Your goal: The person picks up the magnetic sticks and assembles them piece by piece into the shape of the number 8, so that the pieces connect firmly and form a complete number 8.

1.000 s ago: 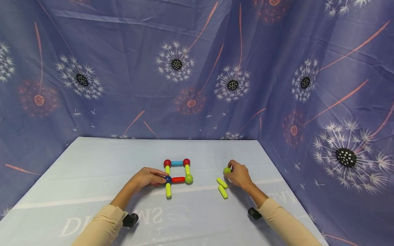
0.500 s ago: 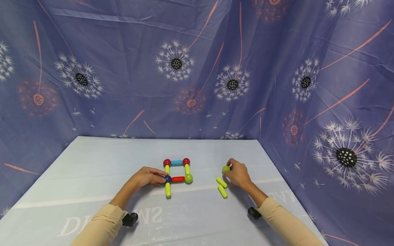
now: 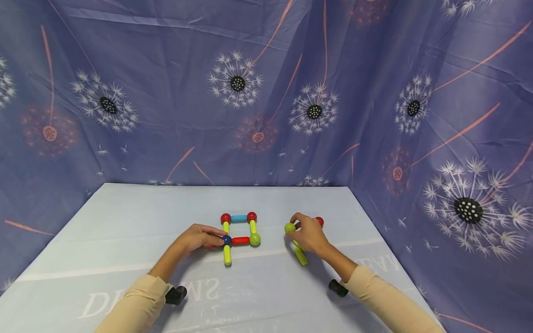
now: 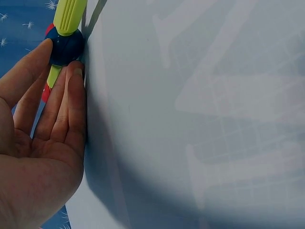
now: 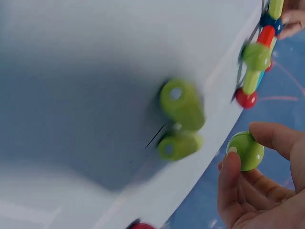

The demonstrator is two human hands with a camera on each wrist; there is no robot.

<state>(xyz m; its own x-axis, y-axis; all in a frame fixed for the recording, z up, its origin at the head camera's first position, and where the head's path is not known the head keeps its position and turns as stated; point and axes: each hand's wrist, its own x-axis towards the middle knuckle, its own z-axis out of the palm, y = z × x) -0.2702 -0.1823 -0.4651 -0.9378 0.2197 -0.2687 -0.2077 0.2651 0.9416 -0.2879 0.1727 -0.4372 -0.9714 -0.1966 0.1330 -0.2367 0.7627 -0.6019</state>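
Observation:
On the table, magnetic rods and balls form a square with red balls (image 3: 226, 218) at its far corners, a blue rod (image 3: 238, 218) between them and a red rod (image 3: 240, 241) along the near side. My left hand (image 3: 204, 237) pinches the dark blue ball (image 4: 67, 46) at the near left corner, where a yellow-green rod (image 3: 226, 255) points toward me. A light green ball (image 3: 255, 239) marks the near right corner. Off to the right, my right hand (image 3: 310, 236) pinches another light green ball (image 5: 246, 150) between thumb and fingers, raised over the table in the right wrist view.
Two loose yellow-green rods (image 5: 183, 105) lie below the right hand, one partly covered by it in the head view. A red ball (image 3: 319, 221) sits just behind that hand. Patterned purple cloth (image 3: 175, 92) hangs beyond the table's far and right edges.
My right hand has moved left with the green ball, toward the square, and now overlaps the loose rods. The red ball behind it has come into sight. My left hand stays at the blue ball.

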